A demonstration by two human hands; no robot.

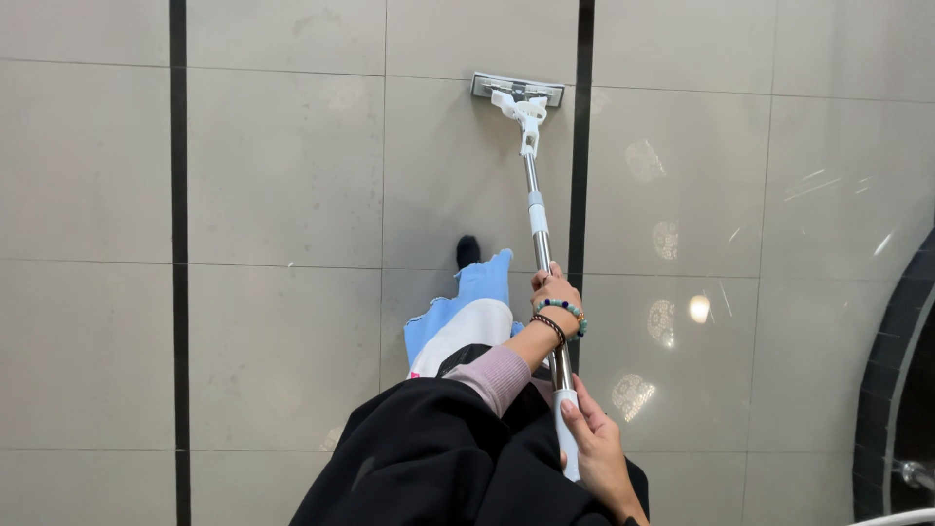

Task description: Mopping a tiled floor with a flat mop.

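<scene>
Grey tiles lie left of the fingers. Left hand, beaded at the wrist, wraps its fingers around the mop pole; the mop head rests flat well beyond them. Right hand curls its fingers round the white grip, nearer the body.

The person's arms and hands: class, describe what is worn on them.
The left hand has two beaded bracelets at the wrist, one of green and blue beads, one dark, above a mauve ribbed sleeve cuff. The right hand is bare, with no jewellery showing. A black outer garment covers the upper arms.
</scene>
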